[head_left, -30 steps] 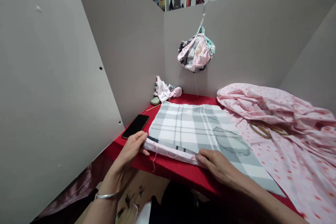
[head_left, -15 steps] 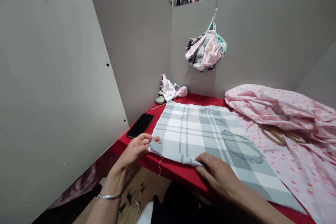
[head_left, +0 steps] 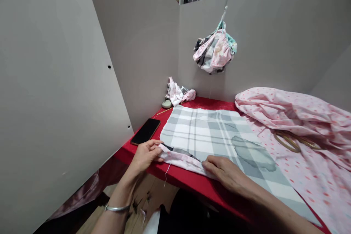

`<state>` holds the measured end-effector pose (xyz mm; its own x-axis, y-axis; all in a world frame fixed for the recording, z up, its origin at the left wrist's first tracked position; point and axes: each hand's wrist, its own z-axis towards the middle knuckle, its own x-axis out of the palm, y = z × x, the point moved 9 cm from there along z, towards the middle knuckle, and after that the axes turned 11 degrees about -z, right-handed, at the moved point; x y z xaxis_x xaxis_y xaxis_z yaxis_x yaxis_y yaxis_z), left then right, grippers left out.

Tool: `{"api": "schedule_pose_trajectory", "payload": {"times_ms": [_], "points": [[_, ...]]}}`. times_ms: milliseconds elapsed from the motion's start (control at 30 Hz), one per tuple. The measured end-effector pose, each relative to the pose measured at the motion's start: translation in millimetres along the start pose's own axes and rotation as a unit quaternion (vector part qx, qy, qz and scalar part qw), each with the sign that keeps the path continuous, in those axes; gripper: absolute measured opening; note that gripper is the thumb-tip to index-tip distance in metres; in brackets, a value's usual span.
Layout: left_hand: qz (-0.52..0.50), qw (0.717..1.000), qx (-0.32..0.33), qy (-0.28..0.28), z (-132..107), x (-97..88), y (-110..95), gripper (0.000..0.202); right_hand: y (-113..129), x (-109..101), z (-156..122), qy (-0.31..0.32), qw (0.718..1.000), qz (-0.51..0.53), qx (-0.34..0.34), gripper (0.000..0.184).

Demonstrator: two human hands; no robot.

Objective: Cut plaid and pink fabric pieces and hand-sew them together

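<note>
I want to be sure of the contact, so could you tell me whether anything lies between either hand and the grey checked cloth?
Nothing visible does. The left hand holds the folded-up near edge of the grey checked cloth at its corner; the right hand rests on that edge further along. The phone lies apart.

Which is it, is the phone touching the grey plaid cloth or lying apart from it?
Apart. The head view shows a strip of red table between the phone and the plaid cloth.
</note>
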<state>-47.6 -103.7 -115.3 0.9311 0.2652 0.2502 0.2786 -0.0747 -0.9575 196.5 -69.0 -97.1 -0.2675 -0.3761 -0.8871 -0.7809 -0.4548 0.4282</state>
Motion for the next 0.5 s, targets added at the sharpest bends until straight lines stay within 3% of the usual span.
{"api": "schedule_pose_trajectory", "payload": {"times_ms": [100, 200, 267, 400, 500], "points": [[-0.007, 0.999, 0.017, -0.026, 1, -3.6, -1, 0.036, 2, 1, -6, 0.033, 0.999, 0.023, 0.015, 0.037], [-0.041, 0.998, 0.034, -0.033, 0, -6.0, -1, 0.033, 6, 1, -11, 0.025, 0.999, -0.015, 0.023, 0.061], [-0.057, 0.997, 0.047, -0.026, -1, -6.1, -1, 0.032, 10, -1, -14, -0.004, 0.998, -0.058, 0.021, 0.065], [-0.043, 0.995, 0.086, -0.001, -12, -3.4, -11, 0.028, 21, -1, -17, -0.057, 0.989, -0.139, -0.003, 0.043], [0.053, 0.992, 0.106, 0.032, -26, 5.0, -19, 0.042, 20, 2, -21, -0.074, 0.984, -0.160, -0.009, 0.027]]}}
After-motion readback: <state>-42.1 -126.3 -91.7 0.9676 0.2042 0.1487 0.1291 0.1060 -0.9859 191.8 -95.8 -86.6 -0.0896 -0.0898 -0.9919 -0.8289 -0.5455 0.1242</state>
